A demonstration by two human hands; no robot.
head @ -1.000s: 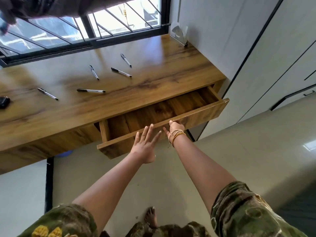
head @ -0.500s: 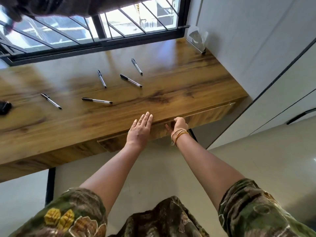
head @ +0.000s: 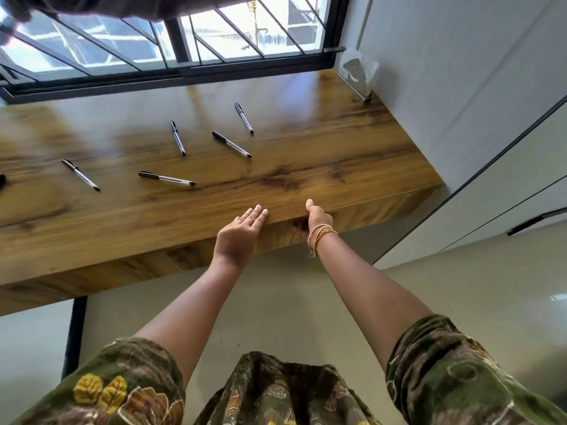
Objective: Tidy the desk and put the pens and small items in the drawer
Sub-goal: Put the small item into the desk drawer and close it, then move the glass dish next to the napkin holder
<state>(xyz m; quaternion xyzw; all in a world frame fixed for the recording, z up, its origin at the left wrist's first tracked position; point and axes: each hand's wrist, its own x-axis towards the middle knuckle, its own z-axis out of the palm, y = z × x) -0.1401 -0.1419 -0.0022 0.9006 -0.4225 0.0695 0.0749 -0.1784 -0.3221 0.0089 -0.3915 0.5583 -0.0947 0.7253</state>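
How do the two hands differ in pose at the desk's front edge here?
The left hand lies flat, fingers straight, against the drawer front; the right hand hooks its fingers under the desk edge, thumb up. The right wrist wears bangles; the left is bare. Both touch the same shut drawer.

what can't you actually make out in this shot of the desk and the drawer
- Drawer inside, head view: its front sits flush with the desk, so any contents are hidden.
- Right hand fingers: tucked under the desk edge, only the thumb shows.
- Dark object at the left: cut off by the frame edge, can't be identified.
- Five pens: too small to read markings.
- Clear item in the far corner: glare, unclear.
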